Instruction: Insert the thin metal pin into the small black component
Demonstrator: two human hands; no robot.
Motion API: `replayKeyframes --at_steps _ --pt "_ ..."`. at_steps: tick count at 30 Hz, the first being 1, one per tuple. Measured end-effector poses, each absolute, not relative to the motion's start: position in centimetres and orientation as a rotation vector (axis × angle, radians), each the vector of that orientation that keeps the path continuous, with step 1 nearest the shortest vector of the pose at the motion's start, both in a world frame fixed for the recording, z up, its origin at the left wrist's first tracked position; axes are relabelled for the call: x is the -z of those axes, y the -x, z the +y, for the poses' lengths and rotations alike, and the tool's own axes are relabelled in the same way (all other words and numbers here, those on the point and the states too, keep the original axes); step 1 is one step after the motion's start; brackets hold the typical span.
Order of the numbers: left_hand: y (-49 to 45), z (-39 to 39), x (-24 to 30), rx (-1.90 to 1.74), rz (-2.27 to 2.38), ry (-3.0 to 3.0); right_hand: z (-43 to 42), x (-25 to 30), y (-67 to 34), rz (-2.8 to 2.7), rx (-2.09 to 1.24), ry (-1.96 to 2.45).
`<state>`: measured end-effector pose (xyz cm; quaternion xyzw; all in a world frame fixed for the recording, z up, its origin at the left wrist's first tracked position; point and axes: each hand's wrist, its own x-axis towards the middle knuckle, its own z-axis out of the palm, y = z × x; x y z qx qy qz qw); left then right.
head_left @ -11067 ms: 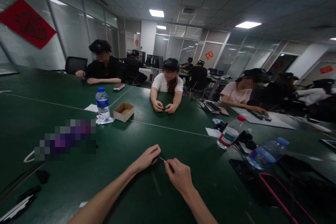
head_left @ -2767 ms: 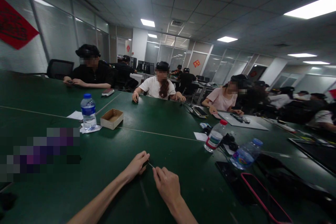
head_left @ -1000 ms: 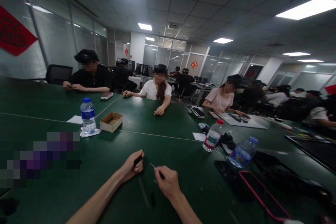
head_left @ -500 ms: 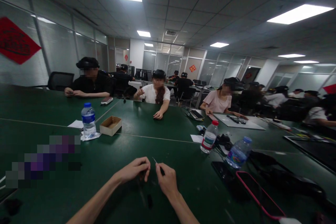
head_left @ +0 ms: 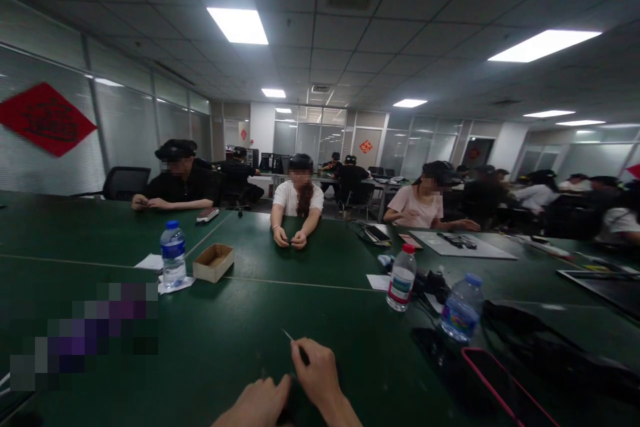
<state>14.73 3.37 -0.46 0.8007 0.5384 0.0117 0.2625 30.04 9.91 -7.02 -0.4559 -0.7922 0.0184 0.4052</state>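
My right hand (head_left: pixel 317 370) is closed around a thin, pale, pointed tool (head_left: pixel 287 335). Only its narrow tip sticks out past the thumb and index finger, pointing up and to the left; its exact kind does not show. Low in the view, my left hand (head_left: pixel 263 400) is curled with its back toward me. Its fingertips lie close to the right wrist, and whatever they hold, if anything, is hidden beneath. Both hands are over the dark green table (head_left: pixel 215 327).
A water bottle (head_left: pixel 173 257) and an open cardboard box (head_left: pixel 213 263) stand ahead left. To the right are a red-capped bottle (head_left: pixel 401 278), a blue-capped bottle (head_left: pixel 461 310) and a pink-edged phone (head_left: pixel 500 383). Across the table a person (head_left: pixel 299 197) sits with hands together.
The view has tilted up, so my hands sit lower. My left hand has come down and nearer the right wrist. The person opposite has brought both hands together.
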Motion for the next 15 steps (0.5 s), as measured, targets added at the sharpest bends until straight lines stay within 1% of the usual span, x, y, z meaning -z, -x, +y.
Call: replayKeyframes --at_steps 8,15 --pt "-10.4 3.1 0.5 -0.016 1.477 -2.224 9.8 7.1 -30.1 -2.019 0.019 1.141" --pt "-8.7 3.0 -1.1 -0.071 1.597 -2.197 9.8 7.1 -30.2 -2.03 0.03 1.146"
